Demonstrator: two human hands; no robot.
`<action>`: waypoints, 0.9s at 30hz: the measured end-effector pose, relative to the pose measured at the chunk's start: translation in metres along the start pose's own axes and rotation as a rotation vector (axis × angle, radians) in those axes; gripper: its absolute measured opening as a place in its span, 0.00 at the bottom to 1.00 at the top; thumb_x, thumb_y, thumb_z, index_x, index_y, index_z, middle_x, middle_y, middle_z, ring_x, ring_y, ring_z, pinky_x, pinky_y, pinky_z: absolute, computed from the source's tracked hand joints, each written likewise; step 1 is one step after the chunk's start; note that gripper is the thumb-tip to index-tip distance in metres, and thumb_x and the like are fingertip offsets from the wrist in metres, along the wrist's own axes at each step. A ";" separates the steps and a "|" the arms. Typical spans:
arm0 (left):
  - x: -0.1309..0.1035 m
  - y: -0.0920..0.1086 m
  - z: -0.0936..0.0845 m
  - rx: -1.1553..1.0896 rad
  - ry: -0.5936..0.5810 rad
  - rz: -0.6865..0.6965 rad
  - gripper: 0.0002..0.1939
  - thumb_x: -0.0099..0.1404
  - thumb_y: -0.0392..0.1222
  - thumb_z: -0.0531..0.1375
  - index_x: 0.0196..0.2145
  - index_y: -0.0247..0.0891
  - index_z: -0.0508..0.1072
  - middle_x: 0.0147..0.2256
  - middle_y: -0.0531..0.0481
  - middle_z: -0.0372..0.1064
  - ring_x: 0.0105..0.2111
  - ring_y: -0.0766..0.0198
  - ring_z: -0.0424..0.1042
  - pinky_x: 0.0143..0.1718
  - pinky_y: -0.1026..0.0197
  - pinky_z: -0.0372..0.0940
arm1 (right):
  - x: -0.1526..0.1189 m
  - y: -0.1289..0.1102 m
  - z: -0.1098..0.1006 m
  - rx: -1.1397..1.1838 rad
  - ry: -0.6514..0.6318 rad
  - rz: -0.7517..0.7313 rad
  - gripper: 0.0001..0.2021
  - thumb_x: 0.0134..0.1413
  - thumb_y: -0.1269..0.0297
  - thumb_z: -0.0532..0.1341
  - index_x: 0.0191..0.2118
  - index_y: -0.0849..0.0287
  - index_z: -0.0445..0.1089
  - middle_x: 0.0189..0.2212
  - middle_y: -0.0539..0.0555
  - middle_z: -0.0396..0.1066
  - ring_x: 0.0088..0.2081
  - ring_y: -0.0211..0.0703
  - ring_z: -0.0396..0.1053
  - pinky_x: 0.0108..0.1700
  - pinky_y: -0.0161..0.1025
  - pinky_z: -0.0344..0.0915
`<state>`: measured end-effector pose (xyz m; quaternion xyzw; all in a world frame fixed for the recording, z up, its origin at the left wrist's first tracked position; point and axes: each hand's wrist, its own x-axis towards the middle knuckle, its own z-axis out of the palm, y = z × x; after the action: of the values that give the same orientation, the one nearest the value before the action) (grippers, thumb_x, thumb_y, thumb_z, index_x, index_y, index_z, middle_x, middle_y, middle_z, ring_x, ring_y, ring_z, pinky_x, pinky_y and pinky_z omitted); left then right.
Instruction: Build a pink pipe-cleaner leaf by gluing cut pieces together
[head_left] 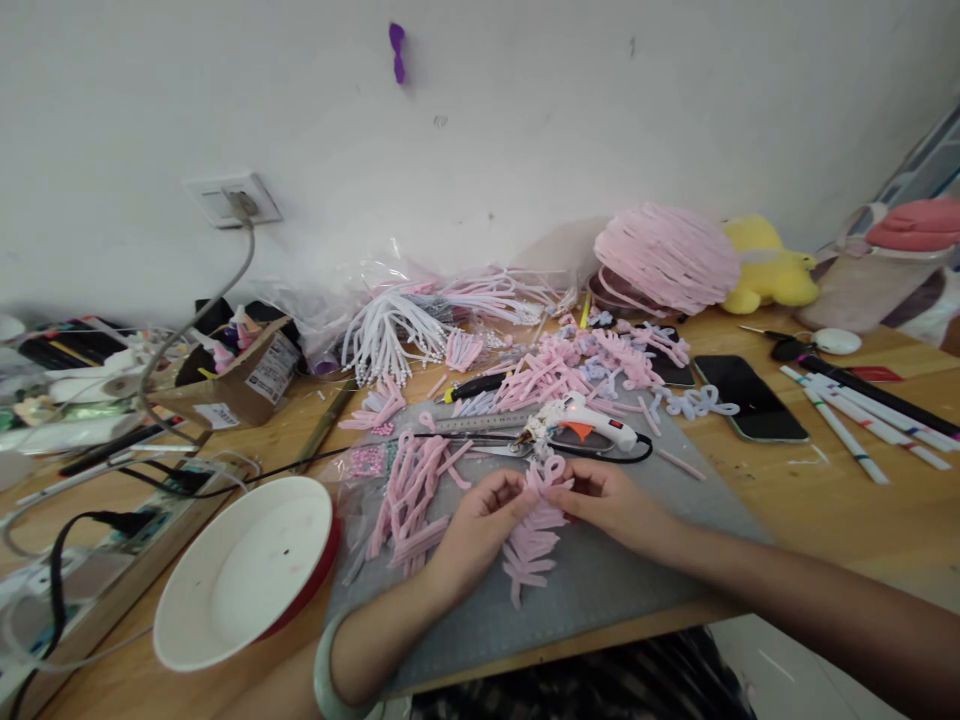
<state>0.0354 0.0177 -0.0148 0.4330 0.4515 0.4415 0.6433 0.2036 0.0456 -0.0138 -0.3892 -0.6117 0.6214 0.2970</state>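
Between my two hands is a pink pipe-cleaner piece (531, 545), with a loop at its top and paired short strips branching down like a feather. The fingers of my left hand (491, 515) pinch its upper left side, and a pale green bangle (324, 665) circles that wrist. From the right, my right hand (611, 500) pinches the piece just below the loop. Right behind the hands lies a white glue gun (604, 425) with an orange trigger. Cut pink pipe-cleaner strips (412, 480) are heaped left of my left hand on the grey cutting mat (600, 590).
A white bowl (247, 570) and a power strip (112, 560) stand at left, near a cardboard box (247, 375). Behind are a ruler (472, 422), white pipe cleaners (390, 325) and more pink pieces (547, 370). A phone (750, 398) and striped white sticks (840, 430) lie right.
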 end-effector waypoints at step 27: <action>0.000 0.008 -0.003 0.192 -0.090 0.048 0.14 0.52 0.50 0.61 0.26 0.35 0.68 0.24 0.54 0.61 0.27 0.67 0.58 0.31 0.66 0.53 | -0.001 0.001 -0.001 -0.004 -0.157 0.067 0.18 0.42 0.51 0.62 0.24 0.62 0.62 0.20 0.46 0.56 0.23 0.33 0.52 0.25 0.32 0.49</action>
<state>0.0309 0.0197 -0.0078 0.5226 0.4518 0.3918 0.6077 0.2051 0.0455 -0.0149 -0.3602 -0.6208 0.6585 0.2264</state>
